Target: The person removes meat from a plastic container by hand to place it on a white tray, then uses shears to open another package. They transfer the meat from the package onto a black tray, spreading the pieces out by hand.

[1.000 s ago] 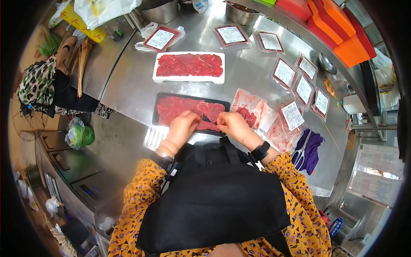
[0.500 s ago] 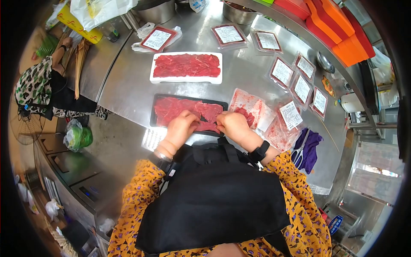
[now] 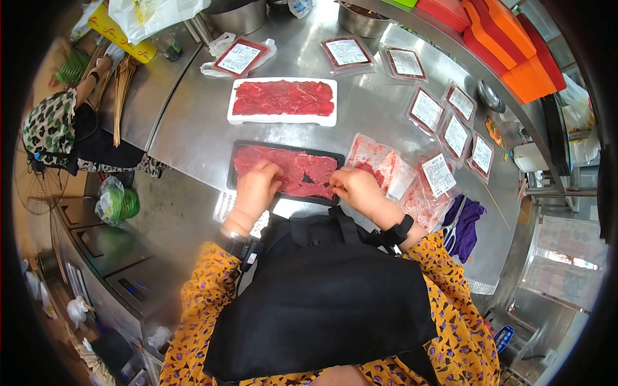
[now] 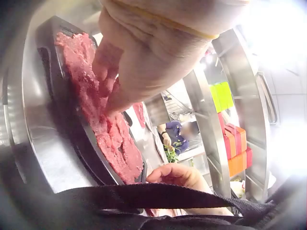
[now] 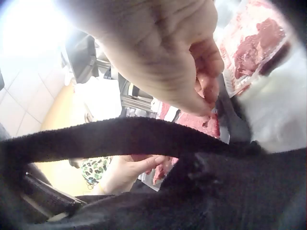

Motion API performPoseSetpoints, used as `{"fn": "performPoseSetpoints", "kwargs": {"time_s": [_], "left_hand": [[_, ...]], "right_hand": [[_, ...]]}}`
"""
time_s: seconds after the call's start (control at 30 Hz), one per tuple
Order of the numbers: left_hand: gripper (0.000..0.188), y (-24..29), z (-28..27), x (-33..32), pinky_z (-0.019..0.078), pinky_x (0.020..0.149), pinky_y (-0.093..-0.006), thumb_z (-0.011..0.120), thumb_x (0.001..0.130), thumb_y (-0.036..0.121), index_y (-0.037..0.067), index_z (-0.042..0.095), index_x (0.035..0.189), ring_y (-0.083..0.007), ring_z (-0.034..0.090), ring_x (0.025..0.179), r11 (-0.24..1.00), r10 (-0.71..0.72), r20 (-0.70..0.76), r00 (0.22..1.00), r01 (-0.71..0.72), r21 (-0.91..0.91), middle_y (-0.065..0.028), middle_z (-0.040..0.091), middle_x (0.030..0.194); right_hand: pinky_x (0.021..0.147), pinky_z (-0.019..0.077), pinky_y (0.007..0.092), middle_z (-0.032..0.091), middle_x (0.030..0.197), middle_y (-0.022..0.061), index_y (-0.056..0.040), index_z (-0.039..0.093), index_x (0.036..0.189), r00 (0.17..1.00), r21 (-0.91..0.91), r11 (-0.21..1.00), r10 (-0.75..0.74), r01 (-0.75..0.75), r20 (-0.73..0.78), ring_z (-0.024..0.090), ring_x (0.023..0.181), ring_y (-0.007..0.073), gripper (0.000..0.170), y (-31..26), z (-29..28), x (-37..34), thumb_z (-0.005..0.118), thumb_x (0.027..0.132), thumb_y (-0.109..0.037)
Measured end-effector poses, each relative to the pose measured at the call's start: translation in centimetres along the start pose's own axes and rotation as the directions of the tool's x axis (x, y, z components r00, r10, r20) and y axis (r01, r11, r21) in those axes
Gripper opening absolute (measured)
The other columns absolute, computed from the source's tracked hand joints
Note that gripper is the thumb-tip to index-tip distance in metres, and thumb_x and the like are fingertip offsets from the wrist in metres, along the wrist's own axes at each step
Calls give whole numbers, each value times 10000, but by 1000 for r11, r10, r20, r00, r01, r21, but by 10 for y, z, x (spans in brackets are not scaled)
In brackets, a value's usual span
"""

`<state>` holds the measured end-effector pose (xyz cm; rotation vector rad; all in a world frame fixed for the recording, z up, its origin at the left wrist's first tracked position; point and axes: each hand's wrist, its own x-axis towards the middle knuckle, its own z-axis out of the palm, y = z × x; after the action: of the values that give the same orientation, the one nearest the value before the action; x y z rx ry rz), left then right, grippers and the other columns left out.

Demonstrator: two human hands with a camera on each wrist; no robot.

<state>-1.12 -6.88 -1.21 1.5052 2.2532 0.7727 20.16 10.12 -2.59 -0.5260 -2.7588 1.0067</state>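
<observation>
Thin red meat slices point(image 3: 293, 168) lie in a black tray point(image 3: 233, 181) right in front of me. My left hand point(image 3: 256, 190) is over the tray's left half, its bent fingers and thumb pinching a meat slice near the front edge; in the left wrist view the fingertips point(image 4: 109, 108) sink among the slices. At the tray's front right corner, my right hand point(image 3: 360, 188) pinches the other end of that slice between thumb and fingertips. A dark patch of tray floor shows between the slices near the right hand.
Behind stands a white tray point(image 3: 328, 119) of sliced meat. Opened packaging with meat scraps point(image 3: 373, 159) lies right of the black tray, near scissors point(image 3: 453, 225) on a purple cloth point(image 3: 468, 235). Several labelled meat packs point(image 3: 426, 108) are spread farther back. Another person point(image 3: 55, 125) is at the left.
My left hand has moved left along the tray, away from my right hand. The right hand has drawn slightly right, and the front slice between them lies more spread out.
</observation>
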Motion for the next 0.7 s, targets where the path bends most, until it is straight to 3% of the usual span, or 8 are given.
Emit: {"fn": "performPoseSetpoints", "kwargs": {"time_s": [0.1,0.2,0.4,0.5,0.6,0.7], "left_hand": [[244,7,2,4,510,750,-401,755,683,52,86,661,905,-307,624,909,984,129,25,991,-125,-128,-59,629,947],[225,8,11,6,518,777,-381,762,681,59,90,675,886,-286,631,901,968,250,41,967,-249,-39,-59,632,930],[223,2,14,5,509,801,-389,757,672,67,97,683,880,-293,618,938,978,206,103,973,-207,-4,-67,628,932],[184,-2,8,7,519,749,-367,740,706,45,85,678,875,-274,637,875,970,242,8,970,-242,-24,-67,627,921],[162,-20,-3,9,513,730,-387,728,726,55,91,681,877,-297,635,863,998,6,-80,997,-12,-67,-79,647,923],[133,-29,-15,7,515,704,-375,716,756,66,84,685,884,-293,643,829,993,-77,-115,990,66,-94,-89,652,903]], "right_hand": [[671,510,411,616,781,86,-79,655,869,997,29,998,62,-64,41,634,776,294,184,-5,-8,-3,747,715,-124],[687,509,406,605,788,72,-88,655,845,996,-70,995,-59,63,69,625,814,287,168,-6,-7,-3,749,712,-128],[708,515,406,617,819,65,-91,652,802,988,-183,974,-113,132,107,626,867,285,144,0,1,6,741,699,-138],[694,515,398,634,824,75,-78,663,824,998,19,998,-64,63,13,642,829,280,127,-2,-9,4,732,734,-135],[662,516,369,658,816,87,-59,669,849,979,221,963,180,-157,-91,658,752,264,118,11,-21,-1,720,775,-135],[636,516,339,668,790,108,-40,670,866,929,294,919,324,-264,-177,661,689,249,120,32,-29,-18,708,802,-135]]}}
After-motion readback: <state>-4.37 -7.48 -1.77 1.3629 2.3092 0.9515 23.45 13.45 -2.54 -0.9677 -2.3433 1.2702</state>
